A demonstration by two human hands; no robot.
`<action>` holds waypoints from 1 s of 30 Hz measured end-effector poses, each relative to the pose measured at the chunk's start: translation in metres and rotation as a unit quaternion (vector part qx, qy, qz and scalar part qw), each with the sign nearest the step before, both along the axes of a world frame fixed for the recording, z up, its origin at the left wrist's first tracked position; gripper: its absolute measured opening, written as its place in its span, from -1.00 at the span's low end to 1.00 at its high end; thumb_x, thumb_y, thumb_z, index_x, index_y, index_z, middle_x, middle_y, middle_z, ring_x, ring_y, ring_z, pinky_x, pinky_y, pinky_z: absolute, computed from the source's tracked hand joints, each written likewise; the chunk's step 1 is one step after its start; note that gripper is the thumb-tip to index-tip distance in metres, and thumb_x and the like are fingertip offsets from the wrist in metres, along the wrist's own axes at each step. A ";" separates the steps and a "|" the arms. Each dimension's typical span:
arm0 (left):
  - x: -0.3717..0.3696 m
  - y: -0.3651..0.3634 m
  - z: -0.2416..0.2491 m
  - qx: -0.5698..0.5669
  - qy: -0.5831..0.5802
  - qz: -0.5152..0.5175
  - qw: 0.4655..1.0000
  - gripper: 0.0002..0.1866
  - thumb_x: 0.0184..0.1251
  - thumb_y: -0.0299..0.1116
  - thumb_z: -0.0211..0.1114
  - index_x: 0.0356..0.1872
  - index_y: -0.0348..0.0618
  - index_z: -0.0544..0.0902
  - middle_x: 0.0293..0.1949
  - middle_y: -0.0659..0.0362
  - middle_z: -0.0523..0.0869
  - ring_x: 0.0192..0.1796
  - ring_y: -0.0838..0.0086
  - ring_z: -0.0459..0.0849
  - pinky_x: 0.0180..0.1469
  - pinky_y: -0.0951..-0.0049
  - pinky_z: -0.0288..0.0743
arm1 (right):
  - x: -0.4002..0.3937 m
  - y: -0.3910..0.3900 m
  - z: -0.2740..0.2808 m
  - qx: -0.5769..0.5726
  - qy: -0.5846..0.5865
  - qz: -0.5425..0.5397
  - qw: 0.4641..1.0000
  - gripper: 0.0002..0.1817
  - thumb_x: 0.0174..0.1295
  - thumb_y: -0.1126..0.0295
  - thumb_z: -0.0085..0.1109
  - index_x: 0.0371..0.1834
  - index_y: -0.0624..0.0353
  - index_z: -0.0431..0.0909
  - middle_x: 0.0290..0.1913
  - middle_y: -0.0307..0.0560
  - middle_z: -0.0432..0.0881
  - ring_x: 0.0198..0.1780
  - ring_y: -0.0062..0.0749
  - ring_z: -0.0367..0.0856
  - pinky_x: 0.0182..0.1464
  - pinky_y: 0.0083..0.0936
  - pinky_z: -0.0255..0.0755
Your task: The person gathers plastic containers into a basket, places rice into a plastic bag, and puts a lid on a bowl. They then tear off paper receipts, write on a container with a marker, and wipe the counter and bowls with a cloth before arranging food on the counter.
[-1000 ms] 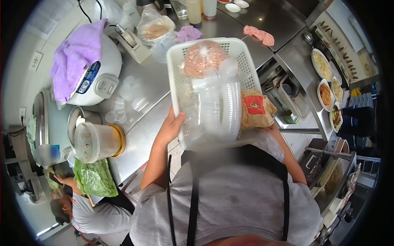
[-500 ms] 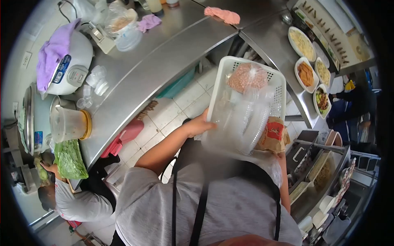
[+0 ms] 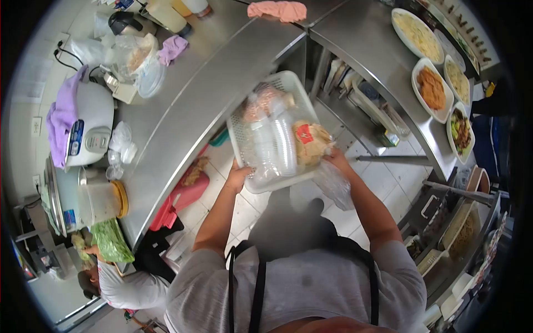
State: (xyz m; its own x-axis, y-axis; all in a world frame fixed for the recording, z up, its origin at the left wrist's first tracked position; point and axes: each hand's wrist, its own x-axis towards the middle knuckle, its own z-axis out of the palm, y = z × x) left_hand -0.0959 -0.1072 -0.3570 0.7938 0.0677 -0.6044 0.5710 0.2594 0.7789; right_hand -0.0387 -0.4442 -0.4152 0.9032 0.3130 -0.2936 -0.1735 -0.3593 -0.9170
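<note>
A white perforated plastic basket (image 3: 237, 145) is held out in front of me between both hands, over the edge of the steel counter. My left hand (image 3: 239, 176) is closed on its near left corner, thumb over the rim. At the near right side my right hand (image 3: 335, 161) is closed on the rim, its fingers partly hidden. Inside lie a clear bag of small pinkish pieces (image 3: 263, 104), a stack of clear plastic containers (image 3: 284, 145) and a brown paper bag (image 3: 314, 149) with a red print. A clear plastic bag (image 3: 335, 186) hangs over the side below my right hand.
The steel counter (image 3: 183, 91) carries a rice cooker (image 3: 95, 125), a clear tub (image 3: 100, 201) and an orange cloth (image 3: 276, 11). Filled white dishes (image 3: 432, 91) stand on the right counter, above a shelf with trays. A co-worker (image 3: 130, 286) is at lower left.
The basket has moved left and away from my body, toward the counter, and tilted the other way. My right hand, hidden before, now shows at its side. The view has shifted.
</note>
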 end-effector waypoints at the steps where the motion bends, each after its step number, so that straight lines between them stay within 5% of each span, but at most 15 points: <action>1: 0.013 0.011 -0.004 0.015 0.008 0.016 1.000 -0.39 -0.14 -0.67 0.08 0.06 -0.07 0.22 -0.18 0.16 0.50 -0.19 0.43 0.50 -0.16 0.47 0.41 | 0.021 0.018 -0.001 0.016 0.021 -0.005 1.000 -0.71 -0.14 0.45 0.12 -0.25 0.17 0.47 -0.33 -0.02 0.56 -0.27 -0.29 0.51 -0.18 -0.49 0.36; 5: 0.058 0.066 -0.042 0.033 -0.030 0.101 0.994 -0.46 -0.05 -0.52 0.12 0.06 -0.05 0.24 -0.21 0.20 0.51 -0.24 0.42 0.51 -0.19 0.42 0.41 | 0.113 0.091 -0.009 -0.014 -0.013 0.030 0.999 -0.70 -0.10 0.49 0.09 -0.22 0.24 0.44 -0.34 -0.12 0.56 -0.27 -0.45 0.49 -0.18 -0.52 0.34; 7: 0.077 0.093 -0.062 0.057 -0.025 0.125 0.990 -0.47 -0.03 -0.46 0.10 0.07 -0.04 0.22 -0.19 0.19 0.49 -0.21 0.40 0.49 -0.18 0.39 0.40 | 0.155 0.134 0.005 -0.099 -0.019 0.074 0.992 -0.61 -0.11 0.45 0.14 -0.13 0.16 0.39 -0.31 -0.02 0.54 -0.27 -0.29 0.51 -0.20 -0.45 0.36; 9: 0.091 0.121 -0.085 0.090 -0.004 0.142 0.986 -0.47 -0.01 -0.40 0.07 0.08 -0.03 0.20 -0.16 0.19 0.46 -0.18 0.39 0.47 -0.16 0.35 0.39 | 0.184 0.181 -0.018 0.081 -0.074 0.059 0.992 -0.68 -0.05 0.49 0.05 -0.15 0.18 0.41 -0.30 0.00 0.53 -0.26 -0.30 0.50 -0.22 -0.44 0.36; 11: 0.105 0.138 -0.109 0.108 0.017 0.144 0.984 -0.47 0.01 -0.34 0.05 0.09 -0.01 0.18 -0.14 0.18 0.44 -0.16 0.37 0.46 -0.15 0.32 0.38 | 0.216 0.216 -0.064 -0.017 -0.189 0.124 0.974 -0.75 0.05 0.46 -0.12 -0.18 0.18 0.42 -0.27 0.01 0.52 -0.22 -0.25 0.48 -0.19 -0.40 0.35; 12: 0.112 0.145 -0.119 0.115 0.030 0.139 0.983 -0.47 0.01 -0.31 0.03 0.09 -0.01 0.17 -0.13 0.18 0.43 -0.14 0.36 0.45 -0.14 0.30 0.37 | 0.224 0.228 -0.095 -0.111 -0.167 0.127 0.972 -0.76 -0.01 0.46 0.02 -0.22 0.21 0.47 -0.15 -0.04 0.51 -0.14 -0.27 0.47 -0.05 -0.53 0.31; 14: 0.124 0.152 -0.138 0.129 0.049 0.138 0.981 -0.47 0.03 -0.24 0.01 0.11 0.01 0.15 -0.10 0.17 0.40 -0.11 0.35 0.43 -0.12 0.27 0.36 | 0.227 0.222 -0.057 -0.116 -0.068 0.099 0.986 -0.66 -0.06 0.41 0.02 -0.14 0.17 0.41 -0.17 0.10 0.48 -0.12 -0.14 0.44 -0.08 -0.42 0.30; 16: 0.128 0.156 -0.147 0.152 0.065 0.144 0.976 -0.46 0.05 -0.18 -0.01 0.12 0.02 0.13 -0.08 0.17 0.38 -0.09 0.33 0.41 -0.11 0.23 0.34 | 0.206 0.193 0.035 -0.080 0.034 0.059 0.995 -0.55 -0.15 0.38 0.07 -0.07 0.15 0.36 -0.15 0.18 0.45 -0.10 -0.03 0.41 -0.08 -0.33 0.28; 17: 0.128 0.154 -0.147 0.168 0.070 0.151 0.972 -0.45 0.06 -0.15 -0.03 0.12 0.02 0.12 -0.07 0.17 0.37 -0.07 0.33 0.40 -0.10 0.22 0.34 | 0.192 0.184 0.000 -0.028 0.010 0.047 0.998 -0.52 -0.16 0.43 0.05 -0.05 0.13 0.33 -0.16 0.18 0.45 -0.09 -0.03 0.41 -0.07 -0.32 0.27; 21: 0.103 0.108 -0.131 0.281 0.047 0.151 0.946 -0.43 0.09 -0.03 -0.08 0.14 0.05 0.08 -0.02 0.16 0.32 -0.02 0.30 0.36 -0.07 0.15 0.31 | 0.108 0.102 0.031 -0.082 0.095 -0.173 0.977 -0.42 -0.08 0.52 -0.09 0.12 0.04 0.09 -0.26 0.18 0.46 -0.18 -0.10 0.45 -0.16 -0.36 0.32; 24: 0.067 0.016 -0.109 0.255 0.035 -0.006 0.966 -0.40 0.12 0.06 -0.11 0.16 0.07 0.05 0.02 0.15 0.29 0.02 0.28 0.34 -0.05 0.09 0.30 | 0.050 0.045 0.055 -0.047 0.165 -0.375 0.911 -0.41 -0.03 0.51 -0.08 0.14 0.05 0.01 -0.40 0.11 0.45 -0.27 -0.22 0.46 -0.22 -0.39 0.34; 27: 0.042 -0.126 -0.049 -0.056 0.056 -0.303 0.950 -0.37 0.14 0.15 -0.15 0.17 0.09 0.02 0.05 0.14 0.25 0.07 0.25 0.31 -0.02 0.04 0.28 | 0.013 0.003 0.101 0.226 0.178 -0.578 0.763 -0.46 -0.01 0.49 -0.07 0.11 0.07 0.07 -0.38 0.08 0.44 -0.31 -0.28 0.45 -0.24 -0.42 0.33; 28: 0.053 -0.201 0.042 -0.173 0.056 -0.358 0.916 -0.32 0.12 0.13 -0.06 0.18 0.00 0.02 0.11 0.17 0.23 0.08 0.29 0.31 0.01 0.17 0.29 | -0.004 -0.011 0.097 0.296 0.158 -0.580 0.742 -0.46 -0.01 0.43 -0.03 0.10 0.07 0.09 -0.35 0.09 0.44 -0.29 -0.27 0.45 -0.23 -0.41 0.33; 29: 0.024 -0.198 -0.048 -0.390 0.184 -0.297 0.852 -0.33 0.11 0.03 0.05 0.17 -0.09 0.07 0.12 0.15 0.25 0.07 0.30 0.33 0.03 0.27 0.29 | -0.024 -0.025 0.095 0.332 0.156 -0.570 0.735 -0.45 -0.02 0.41 -0.01 0.10 0.07 0.10 -0.32 0.10 0.43 -0.28 -0.25 0.44 -0.21 -0.40 0.32; 30: 0.014 -0.231 -0.058 -0.305 0.050 -0.418 0.854 -0.39 0.11 -0.08 0.09 0.13 -0.16 0.15 0.07 0.11 0.31 0.04 0.31 0.36 0.03 0.29 0.29 | -0.045 -0.042 0.096 0.357 0.155 -0.553 0.737 -0.44 -0.03 0.38 0.01 0.10 0.07 0.10 -0.29 0.11 0.42 -0.27 -0.23 0.44 -0.20 -0.39 0.32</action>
